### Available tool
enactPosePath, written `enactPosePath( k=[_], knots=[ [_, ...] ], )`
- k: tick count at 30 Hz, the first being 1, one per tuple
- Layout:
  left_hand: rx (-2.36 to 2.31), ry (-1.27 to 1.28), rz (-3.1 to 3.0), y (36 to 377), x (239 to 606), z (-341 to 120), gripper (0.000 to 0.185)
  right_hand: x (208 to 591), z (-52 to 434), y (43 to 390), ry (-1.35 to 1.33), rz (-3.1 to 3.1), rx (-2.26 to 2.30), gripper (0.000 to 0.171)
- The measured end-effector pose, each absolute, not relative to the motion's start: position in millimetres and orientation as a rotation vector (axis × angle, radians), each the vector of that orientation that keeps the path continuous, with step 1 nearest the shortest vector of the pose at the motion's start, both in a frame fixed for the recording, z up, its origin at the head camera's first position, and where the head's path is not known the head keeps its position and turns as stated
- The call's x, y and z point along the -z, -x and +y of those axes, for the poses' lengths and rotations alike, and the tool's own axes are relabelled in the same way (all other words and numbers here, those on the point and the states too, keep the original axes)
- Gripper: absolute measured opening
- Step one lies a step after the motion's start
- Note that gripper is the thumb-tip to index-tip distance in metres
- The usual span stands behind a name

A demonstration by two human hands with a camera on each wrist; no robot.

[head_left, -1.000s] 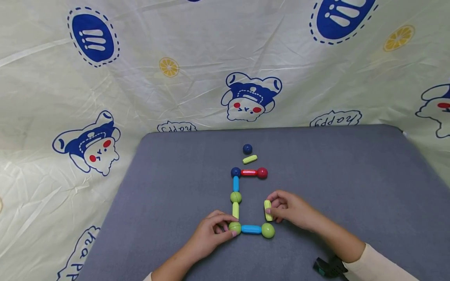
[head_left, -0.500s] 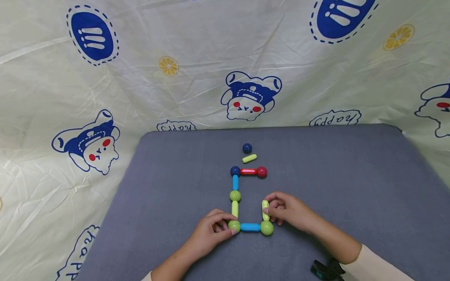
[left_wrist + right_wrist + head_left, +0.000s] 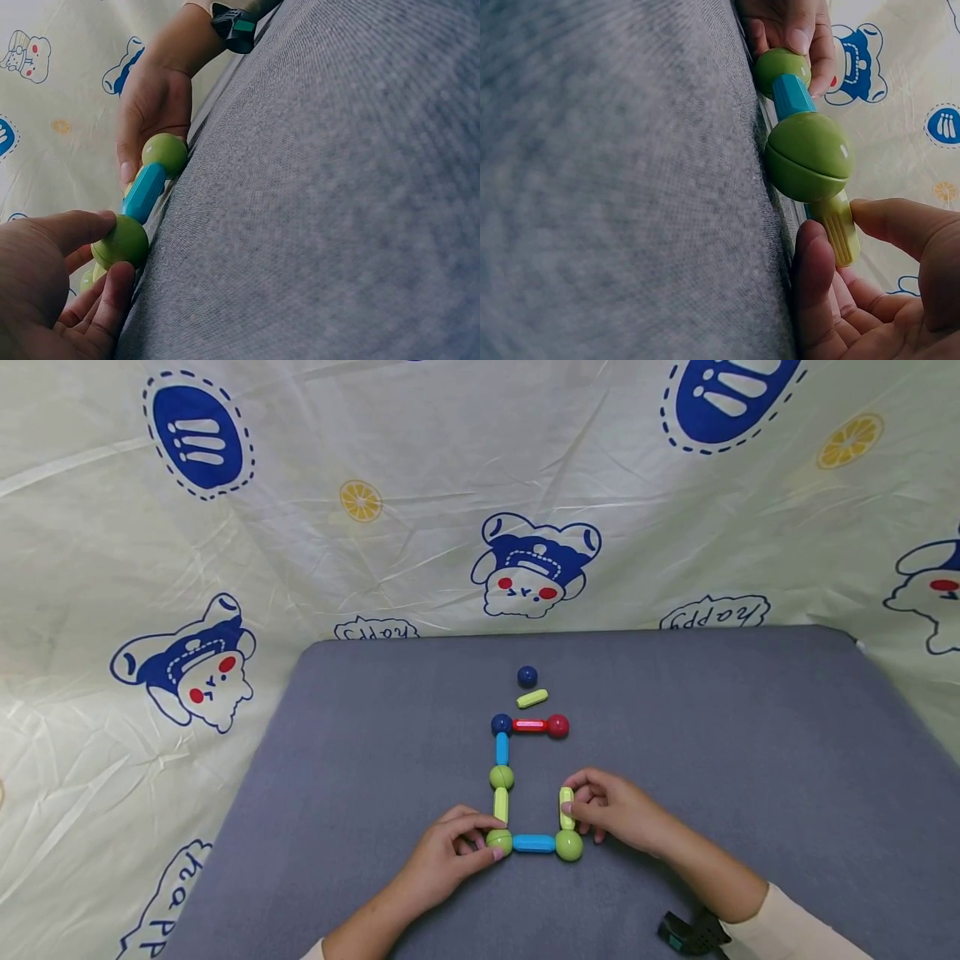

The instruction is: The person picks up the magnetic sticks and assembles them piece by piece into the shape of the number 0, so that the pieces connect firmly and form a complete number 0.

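A chain of rods and balls lies on the grey mat [image 3: 360,760]. My left hand [image 3: 457,852] pinches the near-left green ball [image 3: 498,841] [image 3: 120,241] [image 3: 780,69] at the chain's corner. A blue rod [image 3: 534,842] [image 3: 142,193] [image 3: 793,96] joins it to the near-right green ball [image 3: 568,845] [image 3: 165,154] [image 3: 808,156]. My right hand [image 3: 611,806] pinches a yellow-green rod [image 3: 566,808] [image 3: 836,229] standing on that ball. Up the left side run a yellow-green rod [image 3: 501,805], a green ball [image 3: 502,777], a blue rod [image 3: 502,749], a dark blue ball [image 3: 501,724], a red rod [image 3: 529,725] and a red ball [image 3: 557,726].
A loose yellow-green rod [image 3: 532,698] and a loose dark blue ball [image 3: 527,676] lie just beyond the chain. A printed cream cloth [image 3: 300,527] hangs behind and beside the mat. A black wrist strap [image 3: 690,933] shows at my right wrist.
My right hand brought the yellow-green rod down and left until its end met the near-right green ball. The left hand kept its hold on the corner ball.
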State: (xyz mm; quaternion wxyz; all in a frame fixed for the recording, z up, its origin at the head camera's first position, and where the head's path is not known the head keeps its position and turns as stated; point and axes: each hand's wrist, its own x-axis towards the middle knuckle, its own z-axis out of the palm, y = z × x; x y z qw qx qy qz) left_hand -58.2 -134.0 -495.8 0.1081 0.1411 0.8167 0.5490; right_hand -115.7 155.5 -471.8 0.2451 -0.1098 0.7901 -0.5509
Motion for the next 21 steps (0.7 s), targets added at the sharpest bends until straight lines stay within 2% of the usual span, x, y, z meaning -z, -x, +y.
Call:
enactPosePath(
  k=[21],
  knots=[
    [-1.595,-0.415,2.395,58.3,495.0,-135.3,0.029,476.0,154.7,116.1,0.267,2.168,1.499,0.042]
  ],
)
